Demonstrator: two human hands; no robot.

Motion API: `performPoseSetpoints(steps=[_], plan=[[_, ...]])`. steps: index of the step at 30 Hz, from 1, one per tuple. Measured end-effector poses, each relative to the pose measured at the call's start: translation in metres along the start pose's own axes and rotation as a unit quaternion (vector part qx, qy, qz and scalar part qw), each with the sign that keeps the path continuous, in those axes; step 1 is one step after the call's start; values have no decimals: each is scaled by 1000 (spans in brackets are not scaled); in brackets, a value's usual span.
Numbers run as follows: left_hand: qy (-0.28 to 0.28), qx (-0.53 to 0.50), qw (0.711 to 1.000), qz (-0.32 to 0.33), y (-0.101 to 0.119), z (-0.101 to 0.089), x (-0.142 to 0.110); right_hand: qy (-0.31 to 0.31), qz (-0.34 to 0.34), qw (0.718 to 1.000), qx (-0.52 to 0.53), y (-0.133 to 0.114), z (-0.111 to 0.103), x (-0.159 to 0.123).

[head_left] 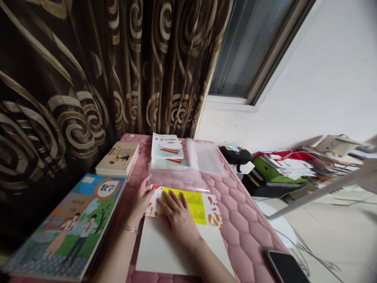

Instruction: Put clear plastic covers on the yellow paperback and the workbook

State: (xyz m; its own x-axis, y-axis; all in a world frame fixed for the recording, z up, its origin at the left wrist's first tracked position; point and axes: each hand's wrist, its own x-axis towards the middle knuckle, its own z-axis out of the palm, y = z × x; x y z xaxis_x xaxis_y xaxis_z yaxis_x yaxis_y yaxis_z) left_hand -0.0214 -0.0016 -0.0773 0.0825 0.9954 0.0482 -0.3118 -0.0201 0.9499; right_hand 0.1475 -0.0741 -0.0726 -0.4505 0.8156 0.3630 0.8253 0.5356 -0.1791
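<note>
Centrally: one printed paper strip [196,208], yellow panel with dark lettering, orange teardrop shapes on white at both ends, lying across the top of a plain off-white sheet [159,245]. Right hand [178,212]: palm down on the strip, fingers extended and slightly spread, gripping nothing. Left hand [144,196]: at the strip's upper left corner, thumb over the edge; whether the fingers pinch it, cannot tell. Left wrist: slim, shiny bangle [130,229].

Just beyond the strip: clear plastic film [179,177], glossy, creased. Farther back: white-and-teal booklets [166,151] with red motifs; beside them, translucent plastic sleeves [207,157], limp, stacked.

Left side: large glossy textbook [67,224], illustrated cover; behind it, a squared stack of tan books [118,157]. Beneath all: pink padded cover [244,236], quilted in hexagons. Near right edge: dark-screened phone [287,267], rounded corners.
</note>
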Motion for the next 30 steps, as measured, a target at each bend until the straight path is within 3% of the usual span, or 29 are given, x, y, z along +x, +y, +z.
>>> performPoseSetpoints(steps=[16,30], plan=[[0,41,999,7,11,6,-6,0,4,1000,-2,-2,-4,0],[1,60,998,32,5,5,-6,9,0,1000,7,0,-5,2]])
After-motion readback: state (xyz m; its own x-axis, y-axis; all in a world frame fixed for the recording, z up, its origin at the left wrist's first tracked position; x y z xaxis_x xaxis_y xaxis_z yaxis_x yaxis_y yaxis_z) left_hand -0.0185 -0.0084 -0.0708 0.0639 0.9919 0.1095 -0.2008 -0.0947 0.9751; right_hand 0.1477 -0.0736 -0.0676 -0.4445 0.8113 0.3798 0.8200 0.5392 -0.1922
